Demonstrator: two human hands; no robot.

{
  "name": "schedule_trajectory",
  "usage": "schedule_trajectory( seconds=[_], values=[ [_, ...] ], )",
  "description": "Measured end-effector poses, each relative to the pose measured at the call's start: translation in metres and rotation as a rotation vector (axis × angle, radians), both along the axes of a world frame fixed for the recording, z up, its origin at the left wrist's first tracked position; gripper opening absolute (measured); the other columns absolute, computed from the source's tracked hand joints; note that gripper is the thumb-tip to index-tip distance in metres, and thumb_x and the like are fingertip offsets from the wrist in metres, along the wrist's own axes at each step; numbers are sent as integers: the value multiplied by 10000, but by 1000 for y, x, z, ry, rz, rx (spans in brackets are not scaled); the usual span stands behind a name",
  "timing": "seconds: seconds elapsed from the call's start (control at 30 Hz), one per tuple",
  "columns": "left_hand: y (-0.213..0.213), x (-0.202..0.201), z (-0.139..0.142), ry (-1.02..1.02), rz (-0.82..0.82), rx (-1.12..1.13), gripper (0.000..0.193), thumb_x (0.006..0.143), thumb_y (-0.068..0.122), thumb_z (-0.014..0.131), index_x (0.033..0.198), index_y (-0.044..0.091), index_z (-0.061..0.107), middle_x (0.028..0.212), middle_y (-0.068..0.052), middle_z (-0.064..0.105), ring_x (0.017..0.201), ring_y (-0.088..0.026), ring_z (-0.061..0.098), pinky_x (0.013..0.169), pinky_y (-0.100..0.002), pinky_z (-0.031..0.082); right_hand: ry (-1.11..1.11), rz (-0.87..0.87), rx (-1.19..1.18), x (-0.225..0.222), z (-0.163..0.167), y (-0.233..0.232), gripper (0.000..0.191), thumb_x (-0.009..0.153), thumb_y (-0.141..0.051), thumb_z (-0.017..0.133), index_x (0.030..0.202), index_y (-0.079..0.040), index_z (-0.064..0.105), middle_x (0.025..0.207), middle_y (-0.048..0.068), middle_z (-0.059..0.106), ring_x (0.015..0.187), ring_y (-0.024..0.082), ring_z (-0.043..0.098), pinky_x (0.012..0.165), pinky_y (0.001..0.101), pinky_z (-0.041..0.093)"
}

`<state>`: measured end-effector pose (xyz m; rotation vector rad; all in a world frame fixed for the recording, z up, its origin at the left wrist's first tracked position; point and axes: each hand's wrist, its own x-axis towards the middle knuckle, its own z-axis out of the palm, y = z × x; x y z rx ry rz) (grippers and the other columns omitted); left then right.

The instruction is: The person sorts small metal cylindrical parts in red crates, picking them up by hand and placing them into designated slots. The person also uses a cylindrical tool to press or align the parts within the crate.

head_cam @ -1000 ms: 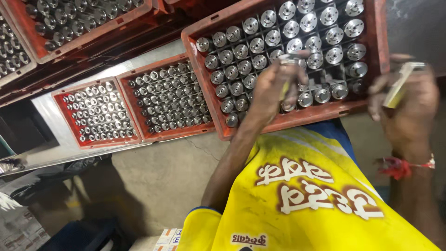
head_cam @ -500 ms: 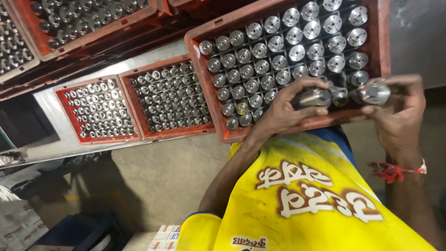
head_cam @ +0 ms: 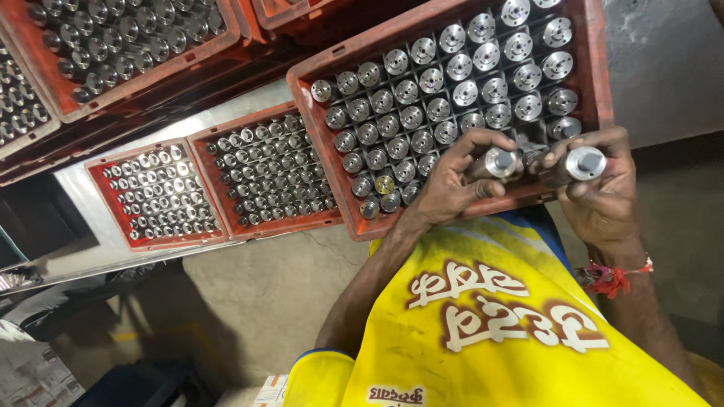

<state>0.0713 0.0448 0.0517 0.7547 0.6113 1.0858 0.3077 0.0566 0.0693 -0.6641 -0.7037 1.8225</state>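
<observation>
Hands hold one shiny round metal part each, just above the near edge of the red plastic crate point(head_cam: 596, 90): left hand point(head_cam: 452, 185) grips one point(head_cam: 498, 162), right hand point(head_cam: 603, 200) the other point(head_cam: 584, 162). Better to grip firmly and keep both over the crate.

A yellow short-sleeved shirt point(head_cam: 483, 332) with blue trim and maroon-white lettering, red thread wristband point(head_cam: 611, 277) on the right wrist

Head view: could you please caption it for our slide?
Each hand, left hand and right hand, grips a steel cylinder over a red crate.
</observation>
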Motion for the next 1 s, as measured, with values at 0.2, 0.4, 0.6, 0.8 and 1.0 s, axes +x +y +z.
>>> schedule_trajectory(
  seconds=[0.2, 0.4, 0.6, 0.8, 1.0],
  values=[
    [3, 0, 10, 125, 41, 5, 536, 945, 247, 821, 1387, 99, 555, 1303, -27, 620, 1219, -147, 636, 1110, -307, 534, -320, -67, 87, 7, 16, -2, 472, 946, -140, 888, 1220, -49, 515, 1168, 133, 672, 1115, 191, 652, 1040, 312, 521],
    [21, 8, 22, 1040, 87, 340, 533, 814, 151, 840, 1300, 76, 635, 1236, -85, 628, 1120, -249, 677, 983, -369, 591, -1370, 20, 535, 2, 35, 22, 366, 939, -76, 909, 1197, 20, 668, 1194, 132, 671, 1042, 209, 709, 900, 334, 597],
    [34, 18, 15, 1413, 91, 631, 431, 812, -39, 742, 1232, -12, 649, 1204, -158, 575, 1037, -309, 612, 905, -439, 559, -1642, 149, 866, -17, 41, 47, 354, 737, 17, 839, 1077, -20, 746, 1175, 141, 659, 1025, 308, 685, 848, 401, 579],
    [34, 20, 10, 1343, 46, 581, 393, 813, -45, 703, 1200, -21, 638, 1195, -176, 566, 1074, -314, 598, 941, -396, 561, -1642, 153, 891, -27, 30, 51, 391, 763, -20, 839, 1142, -22, 743, 1242, 147, 655, 1095, 308, 663, 915, 416, 573],
    [28, 15, 16, 1314, 114, 586, 418, 811, 22, 744, 1208, -4, 619, 1316, -213, 554, 1164, -369, 589, 993, -442, 543, -1513, 201, 618, -11, 28, 29, 169, 934, -14, 696, 1098, -18, 737, 978, 137, 667, 814, 274, 686, 752, 359, 568]
  ],
)
